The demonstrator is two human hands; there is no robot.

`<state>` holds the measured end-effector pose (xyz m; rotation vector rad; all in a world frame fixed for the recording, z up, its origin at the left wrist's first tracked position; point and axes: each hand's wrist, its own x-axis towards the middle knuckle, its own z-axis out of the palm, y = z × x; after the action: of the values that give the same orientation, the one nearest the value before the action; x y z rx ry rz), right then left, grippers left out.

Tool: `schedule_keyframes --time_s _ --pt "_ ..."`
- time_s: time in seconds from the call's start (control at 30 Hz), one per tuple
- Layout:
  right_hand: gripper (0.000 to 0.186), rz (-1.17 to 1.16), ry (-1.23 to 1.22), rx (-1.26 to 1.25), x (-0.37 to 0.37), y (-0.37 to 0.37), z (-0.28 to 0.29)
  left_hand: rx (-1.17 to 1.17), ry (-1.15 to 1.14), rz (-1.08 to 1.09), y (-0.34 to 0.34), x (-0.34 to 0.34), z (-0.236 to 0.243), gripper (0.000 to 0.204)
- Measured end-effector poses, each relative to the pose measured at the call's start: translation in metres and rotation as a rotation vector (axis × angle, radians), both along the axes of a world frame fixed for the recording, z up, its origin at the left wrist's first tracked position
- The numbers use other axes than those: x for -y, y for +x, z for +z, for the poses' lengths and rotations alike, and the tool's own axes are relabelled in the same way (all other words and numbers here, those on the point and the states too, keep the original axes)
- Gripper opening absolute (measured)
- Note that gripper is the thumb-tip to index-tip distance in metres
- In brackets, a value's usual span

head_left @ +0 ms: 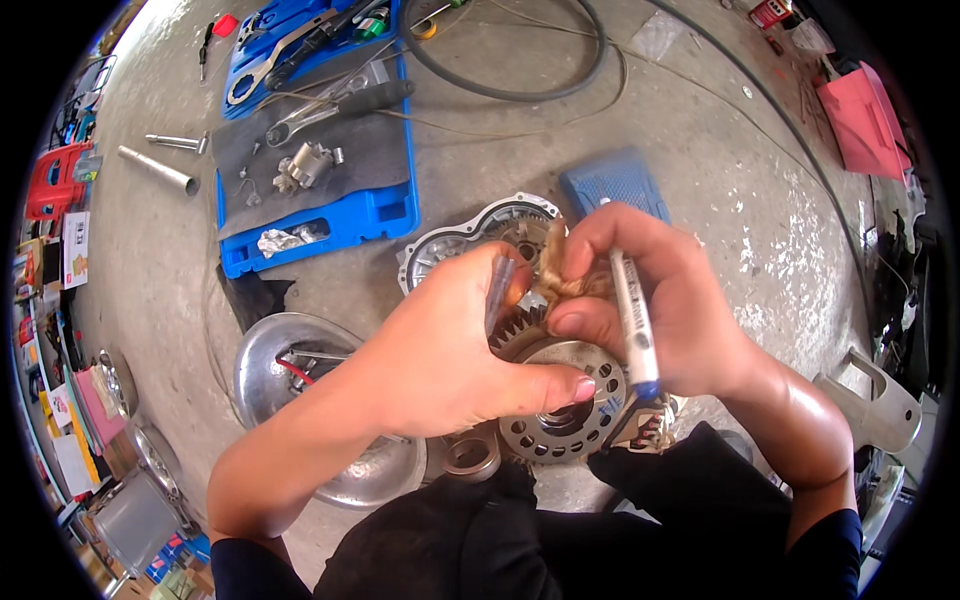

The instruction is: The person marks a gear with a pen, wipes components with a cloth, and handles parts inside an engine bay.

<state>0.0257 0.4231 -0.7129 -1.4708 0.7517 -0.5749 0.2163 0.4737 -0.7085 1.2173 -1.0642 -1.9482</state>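
Observation:
My left hand grips a round metal gear, its thumb lying across the flat face with a ring of holes. Dark teeth show along the gear's far edge; the left fingers are partly hidden behind it. Close by on the right, my right hand pinches a crumpled brownish rag between thumb and fingers. A white marker pen with a blue end is tucked in that same hand, pointing down. Beyond both hands lies an open metal casing with a gear inside, partly covered by the hands.
A blue tool case with wrenches and small metal parts lies at the far left. Shiny metal bowls sit left of my legs, near a metal ring. A blue perforated tray stands behind my right hand; hoses cross the floor.

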Motion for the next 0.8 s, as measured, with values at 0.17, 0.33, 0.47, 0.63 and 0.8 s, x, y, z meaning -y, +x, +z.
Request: schedule_keyframes --time_s 0.17,0.33,0.47,0.63,0.8 --pt "0.024 0.054 -0.129 -0.192 0.002 0.002 0.007 0.003 0.001 0.018 -0.003 -0.001 0.004 0.052" --pt "0.02 -0.397 0.107 -0.189 0.017 -0.011 -0.032 0.275 -0.01 -0.002 -0.004 -0.003 0.019 0.059" --pt "0.018 -0.207 -0.06 -0.615 0.057 -0.105 -0.106 0.154 -0.042 -0.038 -0.012 -0.004 0.023 0.057" --pt "0.024 0.026 -0.744 -1.063 0.049 -0.106 -0.099 0.153 -0.079 -0.036 -0.018 -0.004 0.029 0.061" --pt "0.032 -0.165 -0.103 -0.125 0.034 -0.063 -0.002 0.192 -0.093 0.019 -0.017 -0.006 0.031 0.06"
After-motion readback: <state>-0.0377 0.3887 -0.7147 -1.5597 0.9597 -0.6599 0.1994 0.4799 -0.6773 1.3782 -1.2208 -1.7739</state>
